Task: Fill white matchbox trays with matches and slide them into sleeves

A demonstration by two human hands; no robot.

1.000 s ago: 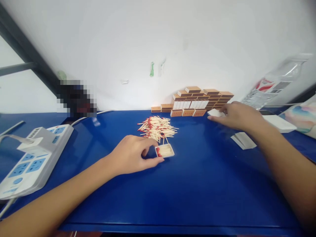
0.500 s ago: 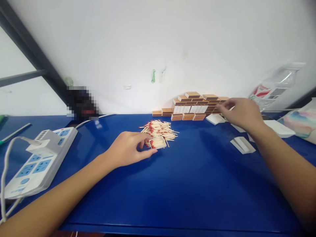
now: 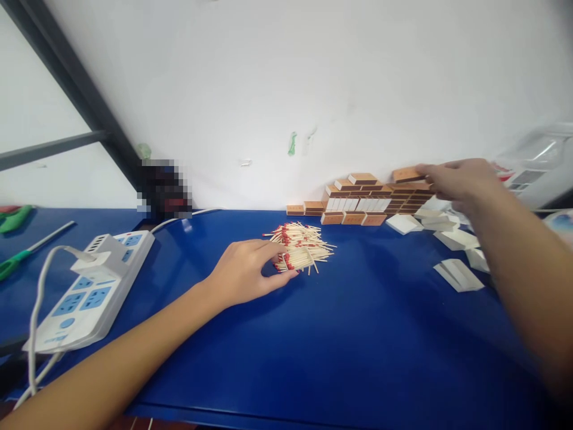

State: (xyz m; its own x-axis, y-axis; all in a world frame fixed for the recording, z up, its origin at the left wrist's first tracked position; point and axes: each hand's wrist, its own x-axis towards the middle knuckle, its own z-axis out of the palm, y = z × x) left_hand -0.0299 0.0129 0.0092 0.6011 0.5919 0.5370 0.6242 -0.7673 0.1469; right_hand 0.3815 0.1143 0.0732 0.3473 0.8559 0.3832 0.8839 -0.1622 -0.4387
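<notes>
The person's right hand [image 3: 461, 179] is pinching a brown matchbox [image 3: 407, 174] at the top of the stack of boxes [image 3: 371, 200] by the wall, so a good many look finished. The left hand [image 3: 244, 272] is closing thumb and fingers on a small open tray [image 3: 299, 258] of matches at the near edge of the loose match pile [image 3: 307, 239]. I'd judge plenty is left, with that pile and the white empty cartons [image 3: 456, 275] lying on the blue table [image 3: 358, 340].

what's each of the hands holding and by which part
Right hand pinches a brown matchbox by its right end; left hand grips the match-filled tray by its left end.
</notes>
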